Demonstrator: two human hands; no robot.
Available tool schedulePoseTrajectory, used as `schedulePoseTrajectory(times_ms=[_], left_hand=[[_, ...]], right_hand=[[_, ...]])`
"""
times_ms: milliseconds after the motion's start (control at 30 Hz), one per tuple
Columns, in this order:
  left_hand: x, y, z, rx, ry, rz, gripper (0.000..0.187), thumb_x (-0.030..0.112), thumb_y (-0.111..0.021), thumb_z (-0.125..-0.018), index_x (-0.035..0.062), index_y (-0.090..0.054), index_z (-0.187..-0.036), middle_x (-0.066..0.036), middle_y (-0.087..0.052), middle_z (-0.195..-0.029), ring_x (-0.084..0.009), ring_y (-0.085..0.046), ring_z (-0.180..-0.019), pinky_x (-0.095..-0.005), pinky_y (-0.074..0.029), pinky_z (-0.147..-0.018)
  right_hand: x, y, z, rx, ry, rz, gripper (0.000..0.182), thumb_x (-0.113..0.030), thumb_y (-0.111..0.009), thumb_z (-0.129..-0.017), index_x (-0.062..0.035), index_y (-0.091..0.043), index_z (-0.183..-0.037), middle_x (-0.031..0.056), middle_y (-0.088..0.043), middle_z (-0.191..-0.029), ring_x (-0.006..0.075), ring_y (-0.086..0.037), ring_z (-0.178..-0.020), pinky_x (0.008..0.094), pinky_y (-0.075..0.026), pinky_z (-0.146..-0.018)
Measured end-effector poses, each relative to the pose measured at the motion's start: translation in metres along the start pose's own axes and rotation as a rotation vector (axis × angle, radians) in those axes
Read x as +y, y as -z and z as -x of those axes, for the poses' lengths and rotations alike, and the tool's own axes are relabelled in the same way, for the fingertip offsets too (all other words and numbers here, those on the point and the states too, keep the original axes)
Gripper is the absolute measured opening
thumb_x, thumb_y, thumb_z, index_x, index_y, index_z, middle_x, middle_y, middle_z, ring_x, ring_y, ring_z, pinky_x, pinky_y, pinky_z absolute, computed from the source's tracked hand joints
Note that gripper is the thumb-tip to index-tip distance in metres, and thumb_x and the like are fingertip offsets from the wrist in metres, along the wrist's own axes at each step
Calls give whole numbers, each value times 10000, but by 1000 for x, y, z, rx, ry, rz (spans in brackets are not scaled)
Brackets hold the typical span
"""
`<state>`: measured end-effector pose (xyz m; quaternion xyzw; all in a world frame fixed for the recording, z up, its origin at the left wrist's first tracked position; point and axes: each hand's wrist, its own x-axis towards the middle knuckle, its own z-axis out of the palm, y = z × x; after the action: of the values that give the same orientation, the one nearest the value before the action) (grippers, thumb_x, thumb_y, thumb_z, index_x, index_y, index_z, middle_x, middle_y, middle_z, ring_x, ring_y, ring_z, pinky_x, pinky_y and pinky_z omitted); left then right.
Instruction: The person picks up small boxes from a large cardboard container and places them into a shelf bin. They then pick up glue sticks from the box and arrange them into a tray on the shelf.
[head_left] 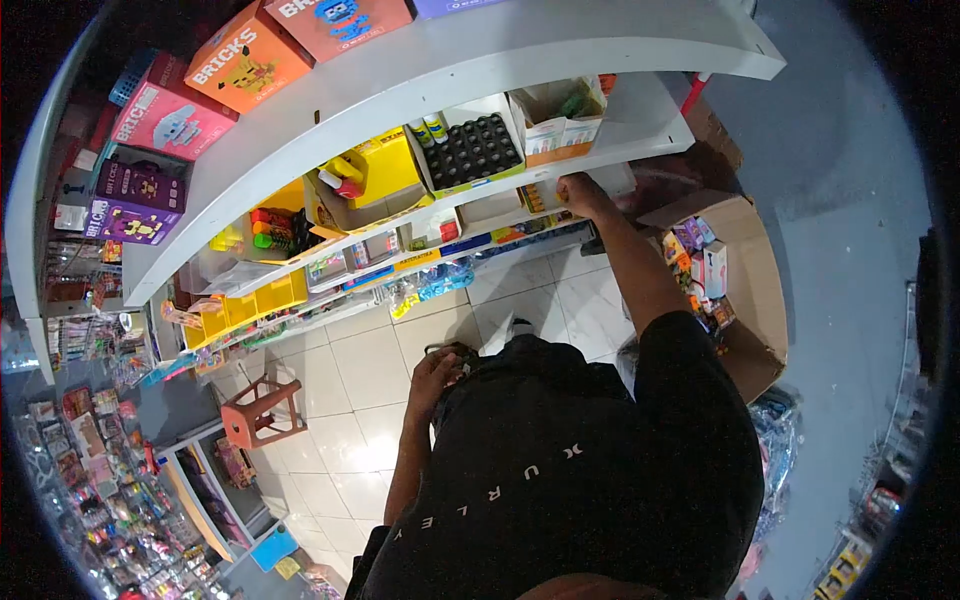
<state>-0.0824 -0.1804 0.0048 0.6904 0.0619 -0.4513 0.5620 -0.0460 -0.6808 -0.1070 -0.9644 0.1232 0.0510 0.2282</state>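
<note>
My right hand (579, 196) reaches to the lower shelf, its fingers curled closed at the end of a shallow white tray (490, 207). Small yellow-and-orange packs (531, 198) stand right beside it. Whatever lies inside its fingers is hidden. My left hand (437, 376) is low by the front of my black shirt (560, 450), with its fingers bent round something dark that I cannot make out. Above the right hand, on the shelf, are a white carton (563, 135) and a black tray with round holes (475, 148) with glue-like bottles (428, 130) beside it.
Boxes marked BRICKS (248, 62) line the top shelf (400, 85). Yellow bins (378, 165) hold small goods. An open cardboard box (755, 290) with colourful packs stands at my right. A reddish stool (262, 412) stands on the tiled floor (375, 365), near hanging goods (100, 480).
</note>
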Motion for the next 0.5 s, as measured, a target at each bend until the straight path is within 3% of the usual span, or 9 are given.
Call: schedulePoseTrajectory(times_ms=[133, 233, 433, 500], left_hand=[[-11, 5, -2, -11, -19, 62, 375, 260, -615, -945, -1, -580, -1212, -68, -668, -1007, -145, -634, -812, -276, -490, -749], [-6, 4, -2, 31, 41, 51, 393, 263, -618, -943, -5, -572, -1226, -82, -669, -1040, -152, -634, -826, -289, -493, -763], [-6, 3, -5, 29, 24, 31, 398, 275, -613, -945, 0, -572, -1230, -87, -670, -1041, -151, -629, -853, -296, -494, -773], [-3, 1, -5, 17, 16, 22, 397, 274, -612, -946, -3, -573, -1228, -83, -669, -1035, -148, -627, -851, -295, -493, -768]], right_hand=[[-1, -4, -8, -263, -52, 130, 364, 9, -732, -656, -55, -684, -1011, 149, -661, -1078, 294, -632, -1029, 381, -512, -891], [-3, 10, -11, -337, -101, 90, 388, 16, -718, -661, -59, -677, -1039, 146, -638, -1144, 290, -612, -1078, 391, -501, -913], [8, 10, -7, -250, -33, 105, 436, 63, -679, -669, -70, -657, -1084, 139, -642, -1141, 293, -613, -1081, 397, -502, -914], [17, 0, -15, -342, -109, 97, 415, 61, -686, -669, -64, -657, -1064, 142, -642, -1131, 299, -610, -1088, 402, -500, -916]])
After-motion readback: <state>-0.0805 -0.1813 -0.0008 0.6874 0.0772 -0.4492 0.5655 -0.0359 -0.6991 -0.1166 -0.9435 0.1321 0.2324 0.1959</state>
